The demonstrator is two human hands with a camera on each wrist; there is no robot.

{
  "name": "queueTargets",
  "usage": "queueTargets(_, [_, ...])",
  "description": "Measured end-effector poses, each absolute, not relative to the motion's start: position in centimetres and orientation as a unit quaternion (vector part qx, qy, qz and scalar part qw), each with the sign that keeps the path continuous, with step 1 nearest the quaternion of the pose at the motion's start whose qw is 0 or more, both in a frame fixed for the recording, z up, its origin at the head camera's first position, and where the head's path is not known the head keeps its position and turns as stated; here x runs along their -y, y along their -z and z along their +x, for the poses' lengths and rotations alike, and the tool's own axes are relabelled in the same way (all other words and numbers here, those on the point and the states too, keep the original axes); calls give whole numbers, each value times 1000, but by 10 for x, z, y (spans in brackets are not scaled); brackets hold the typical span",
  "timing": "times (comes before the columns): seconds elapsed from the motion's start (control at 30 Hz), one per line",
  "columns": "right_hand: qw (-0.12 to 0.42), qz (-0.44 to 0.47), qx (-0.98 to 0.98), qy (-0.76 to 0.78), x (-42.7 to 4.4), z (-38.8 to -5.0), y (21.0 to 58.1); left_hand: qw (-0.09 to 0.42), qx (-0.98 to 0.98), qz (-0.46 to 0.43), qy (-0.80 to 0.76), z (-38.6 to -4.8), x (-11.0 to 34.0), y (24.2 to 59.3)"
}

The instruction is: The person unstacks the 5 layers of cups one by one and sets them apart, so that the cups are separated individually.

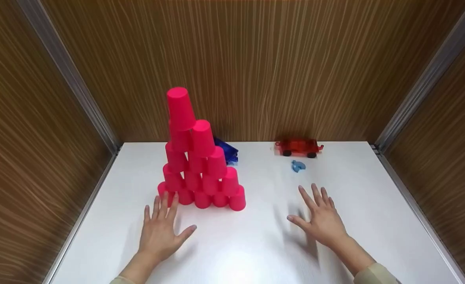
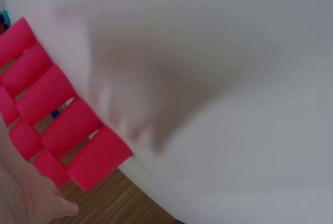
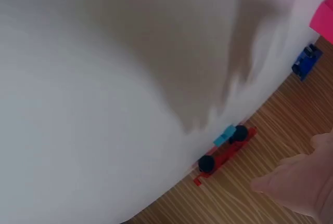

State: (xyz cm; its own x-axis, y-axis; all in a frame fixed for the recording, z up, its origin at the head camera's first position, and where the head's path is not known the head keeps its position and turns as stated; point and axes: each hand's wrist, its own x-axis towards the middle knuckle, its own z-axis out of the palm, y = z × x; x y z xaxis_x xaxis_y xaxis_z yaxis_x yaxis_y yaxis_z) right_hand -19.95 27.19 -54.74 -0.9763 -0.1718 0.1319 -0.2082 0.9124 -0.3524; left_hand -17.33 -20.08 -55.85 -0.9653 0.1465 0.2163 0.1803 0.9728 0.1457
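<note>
Currently, hot-pink cup tower stands on white worktop, L of ctr. Five tiers, approx. 5-4-3-2-1 from base up; bottom L end partly hidden by fingers. Cups inverted, narrow ends up; single top cup rests on the tier of two, all tiers upright.

L hand: unclenched, fingers straight & spread, thumb out to R, back of hand up. Just in front of tower's L end; fingertips overlap the bottom L cup in head view, contact can't tell.

R hand: likewise unclenched, fingers spread, thumb out to L. Well apart from tower, nearest thing a small light-blue piece, beyond fingertips. Both hands cast shadows on worktop.

Behind piece, near back edge: translucent red toy car w/ blk wheels, side-on, apart from piece. Blue toy vehicle behind tower, R side, partly hidden. Brown wood-grain panel at back; panels L & R too, metal rails at the corners. Sleeve at R wrist: pale beige.
</note>
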Motion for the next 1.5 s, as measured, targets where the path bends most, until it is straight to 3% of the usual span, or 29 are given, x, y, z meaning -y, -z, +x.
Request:
queueTargets(0.17, [62, 111, 964, -234, -262, -208, 521, 133, 979, -71, 139, -180, 218, 549])
queueTargets(0.3, [76, 135, 948, -279, -253, -218, 493, 129, 966, -50, 218, -191, 232, 545])
queueTargets(0.6, [93, 181, 917, -342, -220, -242, 422, 39, 898, 34, 436, -222, 255, 552])
queueTargets(0.9, [117, 222, 892, -375, -187, -260, 366, -27, 848, 73, 525, -242, 266, 570])
queueTargets(1.5, [50, 279, 824, -490, -108, -292, 304, -51, 832, 100, 543, -245, 258, 602])
